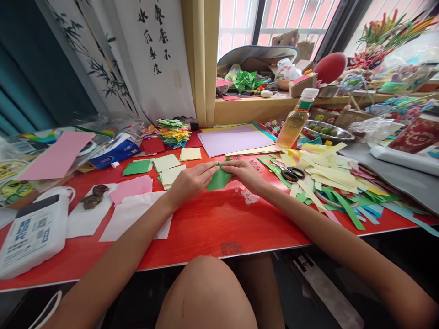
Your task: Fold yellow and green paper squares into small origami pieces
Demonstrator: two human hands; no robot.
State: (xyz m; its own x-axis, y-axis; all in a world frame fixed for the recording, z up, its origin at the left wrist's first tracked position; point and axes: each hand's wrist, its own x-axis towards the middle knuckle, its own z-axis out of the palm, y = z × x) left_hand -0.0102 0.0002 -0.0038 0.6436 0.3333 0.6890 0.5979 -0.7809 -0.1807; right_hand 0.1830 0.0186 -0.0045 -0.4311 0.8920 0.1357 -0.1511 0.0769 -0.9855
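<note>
Green paper [218, 180] pinched btwn both hands, over the front-middle of the red table [219, 228].
L hand [192, 180] has fingers closed on its upper L edge, thumb mostly hidden; R hand [247, 174] pinches upper R, no real gap; can't tell if bottom edge touches table. Prob. v. light, bendy, creases/tears easily, so best held lightly by edges w/ fingertips. Scissors [292, 172] + loose paper strips [332, 176] crowd R side; cream squares [173, 176] near L hand; bottle [293, 121] beyond R hand, might tip if knocked.
</note>
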